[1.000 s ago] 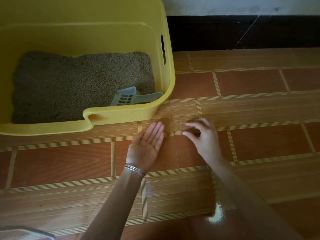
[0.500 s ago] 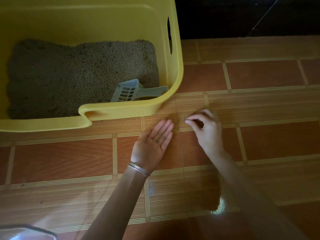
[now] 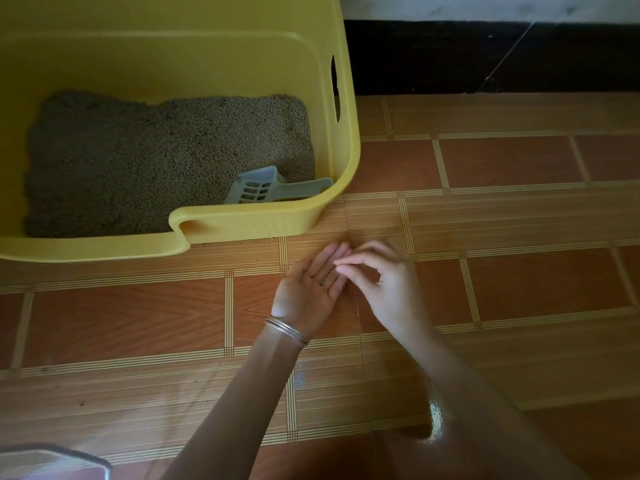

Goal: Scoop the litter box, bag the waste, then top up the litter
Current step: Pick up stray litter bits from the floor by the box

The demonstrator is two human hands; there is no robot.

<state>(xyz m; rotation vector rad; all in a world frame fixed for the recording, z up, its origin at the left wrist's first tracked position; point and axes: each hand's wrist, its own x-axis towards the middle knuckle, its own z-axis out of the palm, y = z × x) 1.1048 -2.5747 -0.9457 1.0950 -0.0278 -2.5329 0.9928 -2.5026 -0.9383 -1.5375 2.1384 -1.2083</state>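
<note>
Left hand (image 3: 308, 289) palm up, grip apart, fingers straight, few litter grains (image 3: 323, 279) on palm. Right hand (image 3: 384, 282) at its 3 o'clock, grip pinched together over left fingers; whether it holds a grain unclear. Litter box (image 3: 263, 220) on floor (image 3: 138, 317) at 10 o'clock; scoop (image 3: 266, 188) in its 4 o'clock corner, on litter (image 3: 156, 161).
</note>
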